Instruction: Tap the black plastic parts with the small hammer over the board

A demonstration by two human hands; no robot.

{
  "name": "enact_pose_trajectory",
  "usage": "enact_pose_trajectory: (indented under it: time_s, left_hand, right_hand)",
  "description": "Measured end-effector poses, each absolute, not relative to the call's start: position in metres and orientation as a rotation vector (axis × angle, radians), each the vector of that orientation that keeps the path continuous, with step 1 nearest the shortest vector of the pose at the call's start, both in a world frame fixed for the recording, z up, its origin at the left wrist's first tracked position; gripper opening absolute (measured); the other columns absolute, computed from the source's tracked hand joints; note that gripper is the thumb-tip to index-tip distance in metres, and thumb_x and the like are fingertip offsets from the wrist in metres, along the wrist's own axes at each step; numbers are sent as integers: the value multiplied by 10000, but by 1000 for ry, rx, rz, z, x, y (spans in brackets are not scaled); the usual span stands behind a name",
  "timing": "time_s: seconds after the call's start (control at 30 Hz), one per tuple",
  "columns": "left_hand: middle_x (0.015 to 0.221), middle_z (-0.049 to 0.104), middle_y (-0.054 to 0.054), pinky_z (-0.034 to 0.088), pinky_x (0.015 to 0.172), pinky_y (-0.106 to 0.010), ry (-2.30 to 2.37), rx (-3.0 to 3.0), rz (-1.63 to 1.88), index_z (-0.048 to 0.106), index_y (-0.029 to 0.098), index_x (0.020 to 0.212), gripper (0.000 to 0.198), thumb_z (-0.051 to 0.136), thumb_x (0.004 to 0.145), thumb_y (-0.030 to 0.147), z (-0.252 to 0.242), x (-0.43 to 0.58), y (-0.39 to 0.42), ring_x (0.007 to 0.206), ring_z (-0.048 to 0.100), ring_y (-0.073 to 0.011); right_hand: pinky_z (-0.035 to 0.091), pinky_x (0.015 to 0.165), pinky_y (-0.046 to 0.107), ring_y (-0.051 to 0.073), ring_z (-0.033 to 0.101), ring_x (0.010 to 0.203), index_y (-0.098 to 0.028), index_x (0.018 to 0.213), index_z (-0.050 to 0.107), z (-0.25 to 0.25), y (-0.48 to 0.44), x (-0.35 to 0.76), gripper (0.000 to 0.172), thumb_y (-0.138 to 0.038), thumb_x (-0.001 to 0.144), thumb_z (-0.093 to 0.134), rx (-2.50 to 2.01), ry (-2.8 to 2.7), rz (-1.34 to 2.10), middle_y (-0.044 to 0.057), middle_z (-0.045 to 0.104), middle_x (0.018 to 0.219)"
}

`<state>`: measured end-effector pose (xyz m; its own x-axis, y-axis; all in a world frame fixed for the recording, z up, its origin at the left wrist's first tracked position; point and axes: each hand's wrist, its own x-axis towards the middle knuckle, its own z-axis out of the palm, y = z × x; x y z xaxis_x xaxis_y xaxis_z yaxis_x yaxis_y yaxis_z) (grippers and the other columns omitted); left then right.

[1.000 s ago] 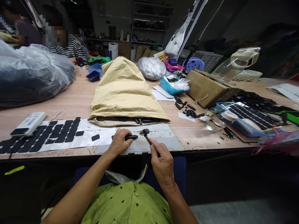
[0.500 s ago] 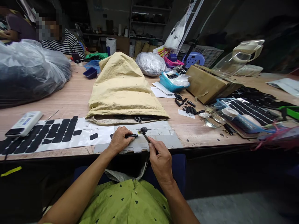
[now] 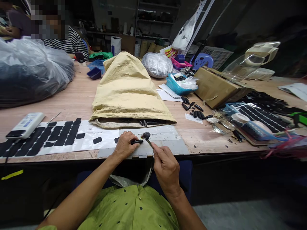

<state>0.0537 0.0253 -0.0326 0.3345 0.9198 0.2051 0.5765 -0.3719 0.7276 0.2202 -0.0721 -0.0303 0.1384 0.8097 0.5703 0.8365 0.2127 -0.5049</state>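
On the grey board (image 3: 165, 147) at the table's front edge, my left hand (image 3: 124, 146) is closed on a slim black piece (image 3: 137, 141) that points right. My right hand (image 3: 166, 164) grips a small hammer-like tool (image 3: 146, 136) by its metal shaft. Its dark rounded head sits just right of the black piece's tip; whether they touch I cannot tell. Behind both hands lies a tan sack (image 3: 130, 89), its mouth toward me with black pieces (image 3: 146, 122) showing inside. White sheets with black rounded stickers (image 3: 97, 140) lie left of my left hand.
A white device (image 3: 25, 126) rests on the sheets at left, before a large plastic bag (image 3: 31, 73). To the right are loose black pieces (image 3: 199, 114), a blue basket (image 3: 178, 86), a cardboard box (image 3: 213, 88) and tape rolls (image 3: 240, 118). Another person (image 3: 74, 41) sits at the far left.
The view has shifted slightly, so most things sit a little farther right. Both hands keep their grips, and the tool head remains by the black piece's tip.
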Motion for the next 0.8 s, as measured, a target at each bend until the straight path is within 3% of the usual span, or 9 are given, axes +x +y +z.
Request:
enact_pose_trajectory:
  time_s: [0.23, 0.37, 0.53, 0.67, 0.8]
  left_hand:
    - [782, 670, -20, 436, 793, -342, 1343, 1991, 829, 732, 207, 753, 101, 747, 689, 131, -31, 55, 24, 848, 554, -198]
    - [781, 688, -13, 447, 792, -336, 1387, 1903, 813, 731, 210, 713, 137, 775, 638, 103, -27, 56, 25, 861, 569, -203]
    - [769, 694, -15, 454, 796, -340, 1432, 1856, 798, 740, 207, 700, 150, 785, 609, 96, -24, 58, 24, 867, 577, -209]
    - [754, 691, -16, 455, 791, -338, 1434, 1847, 805, 738, 206, 682, 141, 788, 606, 99, -22, 59, 23, 869, 579, -212]
    - [777, 702, -20, 459, 804, -337, 1460, 1836, 769, 754, 208, 699, 141, 789, 603, 111, -20, 58, 23, 897, 588, -219]
  right_hand:
    - [427, 619, 217, 119, 588, 684, -247, 1162, 723, -27, -71, 221, 342, -159, 958, 464, -1644, -1741, -97, 19, 611, 748]
    - [445, 688, 232, 135, 600, 732, -247, 1197, 708, -24, -72, 219, 350, -164, 963, 463, -1616, -1687, -123, 30, 622, 779]
    - [400, 602, 229, 127, 579, 671, -257, 1143, 734, -22, -70, 218, 350, -139, 942, 473, -1682, -1767, -153, 16, 605, 732]
    - [418, 646, 230, 134, 597, 721, -255, 1180, 718, -20, -69, 219, 363, -143, 946, 464, -1662, -1706, -155, 26, 622, 769]
    - [371, 574, 238, 133, 574, 671, -273, 1134, 737, -20, -67, 220, 356, -142, 924, 481, -1709, -1759, -135, 16, 616, 736]
